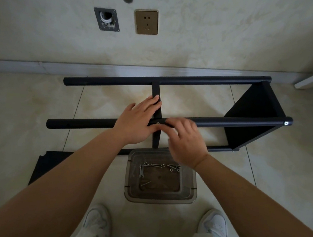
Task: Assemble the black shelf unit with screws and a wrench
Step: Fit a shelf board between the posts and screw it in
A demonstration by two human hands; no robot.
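Observation:
The black shelf unit [250, 115] lies on its side on the tiled floor, with two long round posts running left to right. A narrow black shelf panel [156, 90] stands between the posts at mid-length. My left hand [136, 122] rests flat on the near post [75, 124] and this panel, fingers straight. My right hand [184, 139] is blurred, its fingertips at a silver screw [158, 123] in the near post. Whether it pinches the screw is unclear. A small wrench [141, 171] lies in the tray below.
A clear plastic tray [186, 196] with several screws [166, 166] sits on the floor in front of my feet. Another black panel [47, 165] lies flat at the left. The wall with a socket [146, 21] is just behind the shelf unit.

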